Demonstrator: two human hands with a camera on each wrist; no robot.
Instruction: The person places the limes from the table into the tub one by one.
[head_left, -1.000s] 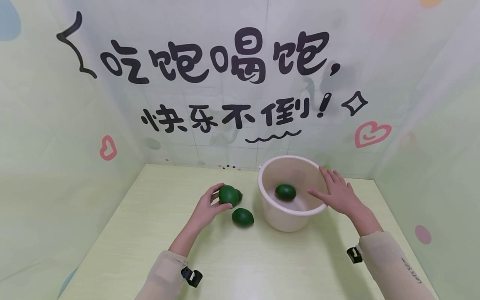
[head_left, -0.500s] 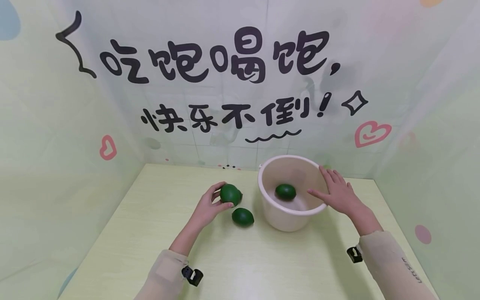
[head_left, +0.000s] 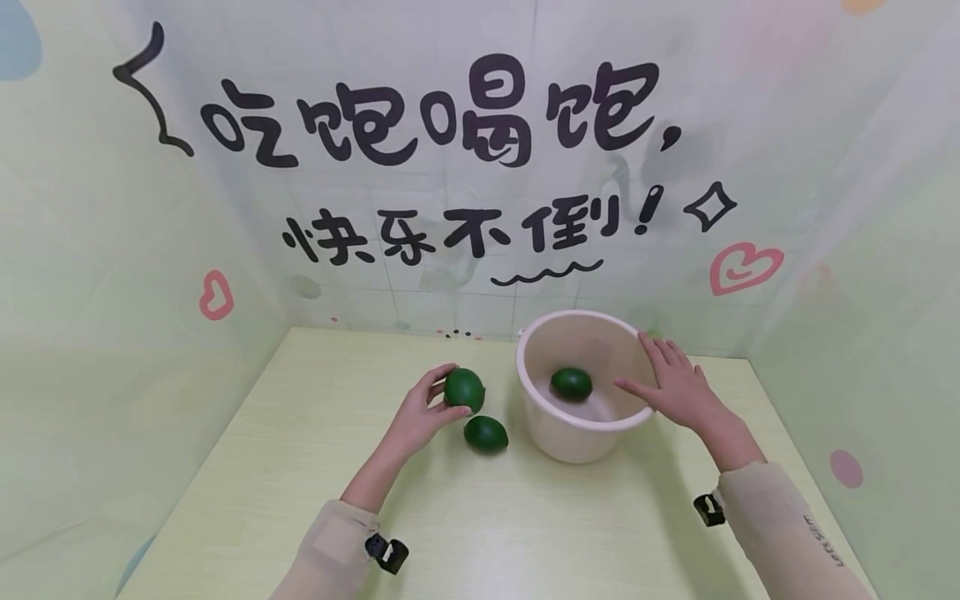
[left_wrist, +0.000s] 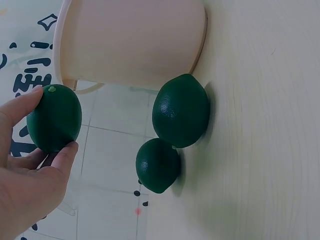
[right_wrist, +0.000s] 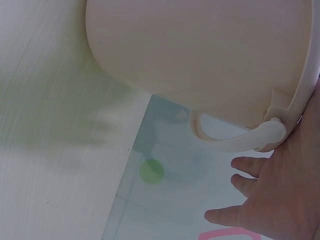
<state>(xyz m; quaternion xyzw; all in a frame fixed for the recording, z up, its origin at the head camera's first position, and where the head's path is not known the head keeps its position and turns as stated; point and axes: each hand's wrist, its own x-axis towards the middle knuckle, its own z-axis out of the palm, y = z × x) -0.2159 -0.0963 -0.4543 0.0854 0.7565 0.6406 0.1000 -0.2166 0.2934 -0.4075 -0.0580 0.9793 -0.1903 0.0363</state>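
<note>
My left hand [head_left: 418, 412] holds a green lime [head_left: 464, 390] between thumb and fingertips, raised above the table, as the left wrist view shows. Two more limes lie on the table close together: a nearer lime [left_wrist: 181, 111] and a farther lime [left_wrist: 158, 165], which the held one hides in the head view. To their right stands a pale pink bucket [head_left: 573, 442] with one lime [head_left: 572, 384] on its bottom. My right hand [head_left: 675, 387] rests at the bucket's right rim, thumb over the inside and straight fingers outside, near the white handle [right_wrist: 245, 141].
The light wooden table [head_left: 450, 525] reaches back to a white wall sheet [head_left: 420, 50] printed with black lettering. Sheets also close off both sides. The bucket stands near the table's back edge. A black wrist camera [head_left: 386, 553] is strapped at each sleeve.
My left hand has moved slightly right with the held lime, which now covers the farther lime in the head view. The right hand and bucket stay put.
</note>
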